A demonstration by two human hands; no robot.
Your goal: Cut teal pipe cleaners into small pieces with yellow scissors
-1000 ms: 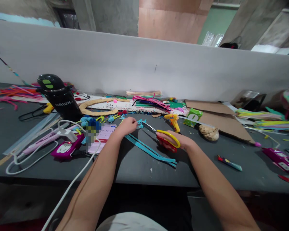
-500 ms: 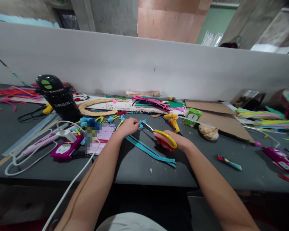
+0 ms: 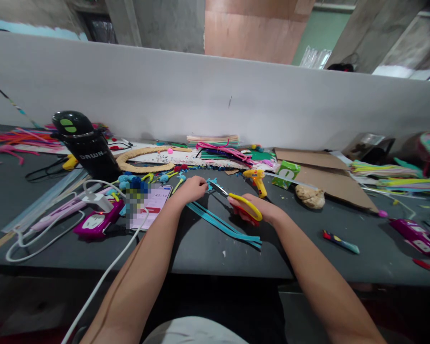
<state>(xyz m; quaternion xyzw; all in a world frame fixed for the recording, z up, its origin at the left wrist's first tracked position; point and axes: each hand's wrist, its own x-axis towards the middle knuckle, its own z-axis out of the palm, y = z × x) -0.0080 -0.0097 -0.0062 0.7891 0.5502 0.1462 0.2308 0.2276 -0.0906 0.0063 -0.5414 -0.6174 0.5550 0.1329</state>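
Observation:
My left hand (image 3: 195,188) is closed with its fingers curled down near the table; what lies between its fingertips is hidden. Right beside those fingertips is a small cluster of short blue fuzzy pieces (image 3: 212,184). In my right hand (image 3: 241,206) are scissors (image 3: 249,205) with yellow and red handles. Their metal blades point left and away from me, with the tips at the blue pieces close to my left fingers. Several long light-blue pipe cleaners (image 3: 229,230) lie on the table between my forearms.
A phone (image 3: 154,200) and a purple power strip (image 3: 95,224) with a white cable are left of my forearm. A black bottle (image 3: 89,148) stands behind. Beyond my right hand sit a yellow glue gun (image 3: 257,181), a green packet (image 3: 286,174) and cardboard (image 3: 329,181).
The scissors and my right hand have shifted very slightly left. My left hand stays almost in place. The phone's timer has advanced by one second.

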